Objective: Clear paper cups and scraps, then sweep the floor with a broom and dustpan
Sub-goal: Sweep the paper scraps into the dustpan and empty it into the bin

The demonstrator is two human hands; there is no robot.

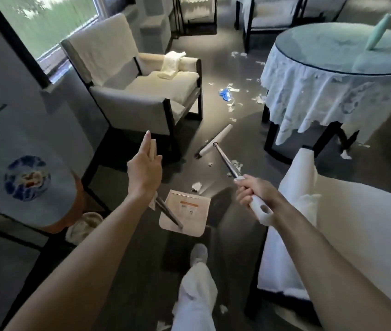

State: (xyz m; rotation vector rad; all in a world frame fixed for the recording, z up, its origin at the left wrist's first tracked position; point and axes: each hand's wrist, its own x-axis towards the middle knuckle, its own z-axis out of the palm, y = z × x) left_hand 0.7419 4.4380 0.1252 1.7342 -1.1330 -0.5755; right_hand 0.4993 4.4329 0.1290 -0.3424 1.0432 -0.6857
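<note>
My right hand (252, 191) grips the white end of the broom's metal handle (226, 161). The white broom head (216, 142) rests on the dark floor ahead, among paper scraps (236, 166). My left hand (144, 169) holds the top of the dustpan's handle, with the forefinger stretched out. The beige dustpan (185, 212) stands on the floor between my arms, its thin rod slanting up to the left hand. More white scraps and a blue scrap (225, 94) lie scattered on the floor near the round table.
A white armchair (139, 89) stands at the left, a round glass-topped table with a lace cloth (320, 75) at the right. A white-covered chair (332, 223) is near my right arm. A side table with a patterned plate (27, 179) stands at the left.
</note>
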